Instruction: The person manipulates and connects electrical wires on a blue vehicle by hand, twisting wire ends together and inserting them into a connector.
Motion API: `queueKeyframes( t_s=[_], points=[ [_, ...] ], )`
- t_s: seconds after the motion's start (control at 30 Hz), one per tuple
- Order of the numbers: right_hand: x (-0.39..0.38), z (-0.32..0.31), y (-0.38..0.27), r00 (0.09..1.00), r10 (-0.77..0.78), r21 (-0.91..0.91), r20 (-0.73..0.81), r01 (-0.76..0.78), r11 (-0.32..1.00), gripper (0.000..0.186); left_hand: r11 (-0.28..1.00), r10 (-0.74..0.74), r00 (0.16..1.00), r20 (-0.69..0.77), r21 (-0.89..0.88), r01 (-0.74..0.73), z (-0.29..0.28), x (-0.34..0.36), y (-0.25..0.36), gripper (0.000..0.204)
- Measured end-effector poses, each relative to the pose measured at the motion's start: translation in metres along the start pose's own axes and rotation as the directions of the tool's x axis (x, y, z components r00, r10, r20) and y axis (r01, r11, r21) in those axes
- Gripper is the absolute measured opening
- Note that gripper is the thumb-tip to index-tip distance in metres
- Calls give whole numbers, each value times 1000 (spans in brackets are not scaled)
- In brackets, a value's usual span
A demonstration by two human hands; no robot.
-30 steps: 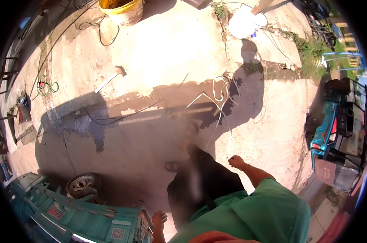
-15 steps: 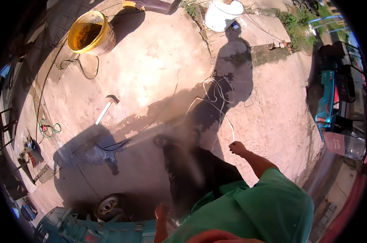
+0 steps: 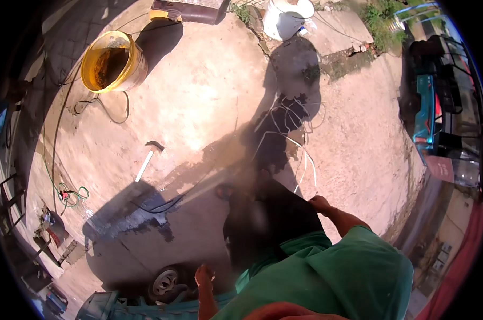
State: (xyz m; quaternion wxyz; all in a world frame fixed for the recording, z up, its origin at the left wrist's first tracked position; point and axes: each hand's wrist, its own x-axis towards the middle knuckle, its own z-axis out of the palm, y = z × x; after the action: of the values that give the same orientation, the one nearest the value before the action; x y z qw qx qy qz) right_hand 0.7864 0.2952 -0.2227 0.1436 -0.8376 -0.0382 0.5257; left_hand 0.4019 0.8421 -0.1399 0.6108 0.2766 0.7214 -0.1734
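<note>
My right hand (image 3: pixel 320 204) is closed beside my dark trousers (image 3: pixel 276 213), at the end of a thin white cable (image 3: pixel 307 157). From that hand the cable runs up to loose loops lying on the concrete, partly inside my shadow. Low in the view, my left hand (image 3: pixel 204 276) hangs with its fingers curled, near a vehicle wheel (image 3: pixel 165 281). Whether anything is inside those fingers is too small to make out. Left of centre lies a hammer (image 3: pixel 145 165) with a white handle and a dark head, apart from both hands.
A yellow-rimmed bucket (image 3: pixel 130 72) stands at the upper left, and a white bucket (image 3: pixel 278 24) at the top. Thin green tubing (image 3: pixel 80 196) lies at the left. A dark cord (image 3: pixel 161 209) crosses the wet patch. Teal vehicles (image 3: pixel 424 109) border the right and lower edges.
My right hand has come closer to my trousers, with the cable still at it. The left hand is a little higher. The whole view has shifted slightly.
</note>
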Motion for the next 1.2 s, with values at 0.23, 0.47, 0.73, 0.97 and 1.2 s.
queueKeyframes(
  t_s=[0.23, 0.47, 0.73, 0.97, 1.2],
  points=[
    [29, -68, -38, 990, 141, -149, 21, -137, 979, 29, 999, 24, 992, -121, 38, -20, 46, -9, 57, 23],
    [172, -259, -115, 999, -1, -191, 32, 7, 982, 34, 988, 135, 979, -152, -61, -145, 131, -9, 156, 24],
    [411, -450, -125, 959, 272, 583, -76, -178, 793, 25, 969, 225, 962, -152, 140, -204, 405, -58, 397, 20],
    [548, -564, -156, 966, 214, 657, -145, -68, 751, 24, 737, 551, 756, 353, 218, -639, 706, -45, 543, 36],
    [691, -556, -131, 939, 176, 450, -295, -25, 892, 21, 928, 217, 783, 583, 125, -351, 846, 31, 509, 26]
  ],
)
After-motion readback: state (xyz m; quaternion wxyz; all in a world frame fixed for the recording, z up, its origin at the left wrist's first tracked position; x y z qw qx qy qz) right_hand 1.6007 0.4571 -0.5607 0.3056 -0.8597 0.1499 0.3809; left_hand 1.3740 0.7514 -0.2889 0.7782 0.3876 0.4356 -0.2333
